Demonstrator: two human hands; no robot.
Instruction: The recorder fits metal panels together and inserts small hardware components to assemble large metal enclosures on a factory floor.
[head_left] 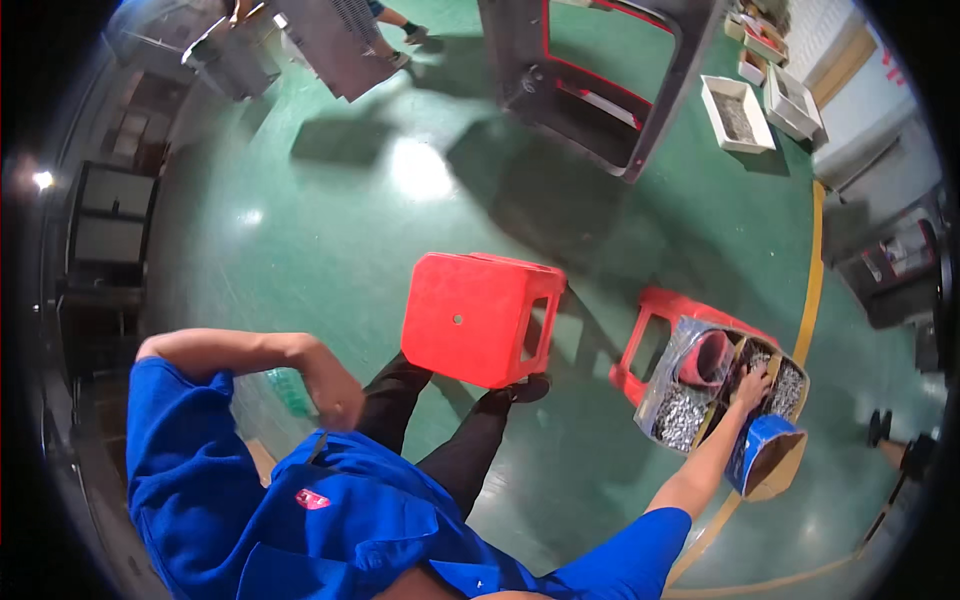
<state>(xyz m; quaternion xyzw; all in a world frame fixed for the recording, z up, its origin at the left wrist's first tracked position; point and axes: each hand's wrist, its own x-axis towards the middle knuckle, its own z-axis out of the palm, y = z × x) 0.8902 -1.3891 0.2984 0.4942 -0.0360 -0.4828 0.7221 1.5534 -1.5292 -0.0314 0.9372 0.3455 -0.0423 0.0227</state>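
My right hand (752,386) reaches into a divided cardboard box on my right. Its fingers look stretched out and slightly apart, with the tips among small dark metal parts (755,354). Shiny metal pieces (681,416) fill another compartment, and more lie at the box's right side (788,388). A red, round-mouthed container (706,358) and a blue open-topped box (765,455) stand with them. Under the box is a red stool (655,330). My left hand (337,392) hangs bent in front of my waist, touching nothing I can see; its fingers are smeared.
A second red stool (465,315) stands before my feet. Ahead is a large dark frame with red edging (640,150). White trays of small parts (738,115) lie at the far right. A grey panel (335,45) and another person's legs (385,40) are at the far left.
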